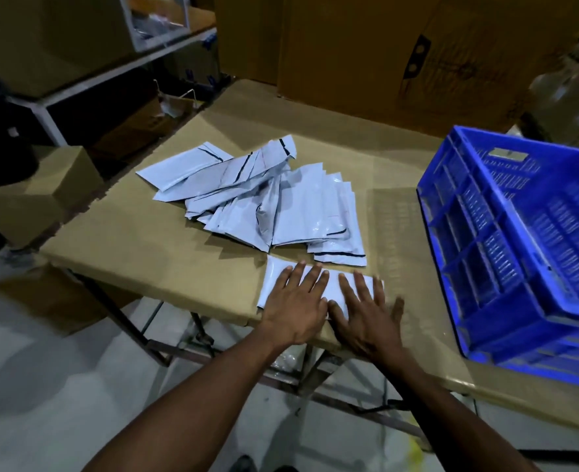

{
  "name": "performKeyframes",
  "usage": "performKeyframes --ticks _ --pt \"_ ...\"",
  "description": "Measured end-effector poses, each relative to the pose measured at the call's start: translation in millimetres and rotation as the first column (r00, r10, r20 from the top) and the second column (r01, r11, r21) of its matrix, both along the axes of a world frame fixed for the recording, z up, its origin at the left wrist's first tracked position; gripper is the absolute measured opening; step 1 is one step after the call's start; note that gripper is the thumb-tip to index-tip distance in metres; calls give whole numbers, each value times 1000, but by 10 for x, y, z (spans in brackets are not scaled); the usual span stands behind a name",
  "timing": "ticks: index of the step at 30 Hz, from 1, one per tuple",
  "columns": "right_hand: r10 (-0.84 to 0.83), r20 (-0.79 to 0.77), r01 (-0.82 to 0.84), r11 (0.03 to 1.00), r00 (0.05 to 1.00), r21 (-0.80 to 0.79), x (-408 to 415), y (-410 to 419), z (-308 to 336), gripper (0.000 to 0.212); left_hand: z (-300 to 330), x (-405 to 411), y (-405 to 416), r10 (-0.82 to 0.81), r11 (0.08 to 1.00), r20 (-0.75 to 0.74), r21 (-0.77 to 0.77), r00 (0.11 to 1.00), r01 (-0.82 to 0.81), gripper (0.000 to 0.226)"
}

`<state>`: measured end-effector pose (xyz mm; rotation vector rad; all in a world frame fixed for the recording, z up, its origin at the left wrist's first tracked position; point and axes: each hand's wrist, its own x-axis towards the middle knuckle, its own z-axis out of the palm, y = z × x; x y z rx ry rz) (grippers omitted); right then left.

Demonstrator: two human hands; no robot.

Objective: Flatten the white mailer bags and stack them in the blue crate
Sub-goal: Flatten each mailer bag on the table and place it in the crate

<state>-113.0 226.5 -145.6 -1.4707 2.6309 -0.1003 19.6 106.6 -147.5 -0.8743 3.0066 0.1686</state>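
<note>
Both hands are down flat on one bag (277,277) at the near edge of the table (138,253), roughly 6 o'clock of the tabletop. Left hand (296,301) and right hand (366,311) are spread wide open, palms pressing, fingers splayed, thumbs almost meeting in the middle. Neither is gripping anything, just pushing it flat.

That bag's long axis runs 9-to-3, so the hands cover it side by side, left half and right half. Looks like the smoothing step to me, not done lifting yet.

Loose pile (264,195) of unflattened bags sits just past it toward 12, fanned out messily, close to the pressed bag but whether they touch I can't tell.

Crate (506,274) is off at 3 o'clock, tilted, near the table's right side. Can't see any bags in it from here, so I'd guess it's early in the job.

Key thing for the next move: the crate lies right of the bag, in line with its long axis, and the right hand is the nearer one, so a slide or carry toward 3 seems easiest.
</note>
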Motion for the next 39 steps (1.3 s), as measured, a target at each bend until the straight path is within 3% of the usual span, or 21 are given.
performKeyframes --ticks 8,16,20,23,26,28,32,36,39 --pt "24 -49 -23 1000 999 1 -51 42 2 74 15 112 -100 -22 1000 15 -3 1000 22 71" --pt "19 52 -20 1000 998 16 -57 45 54 71 113 611 -417 86 995 39 43 996 -88 76" --pt "3 75 -12 993 997 120 -80 -7 114 73 90 599 -398 90 996 39 21 995 -91 71" --pt "93 -72 -92 996 993 15 157 -210 240 76 75 584 -413 98 995 49 13 994 -99 71" --pt "221 43 -218 974 974 -59 503 -495 251 77 63 603 -400 97 995 55 -8 994 -96 73" --pt "213 123 -211 977 969 -30 506 -511 193 74 61 606 -413 95 996 55 -1 994 -95 73" --pt "111 44 -113 993 993 39 57 -67 96 75 67 612 -434 86 996 44 22 995 -87 78" --pt "21 87 -35 988 996 154 -304 238 149 72 94 612 -416 68 996 40 48 997 -70 72" --pt "47 -23 -45 995 999 88 -249 133 215 67 97 602 -468 59 991 36 115 998 -63 73"
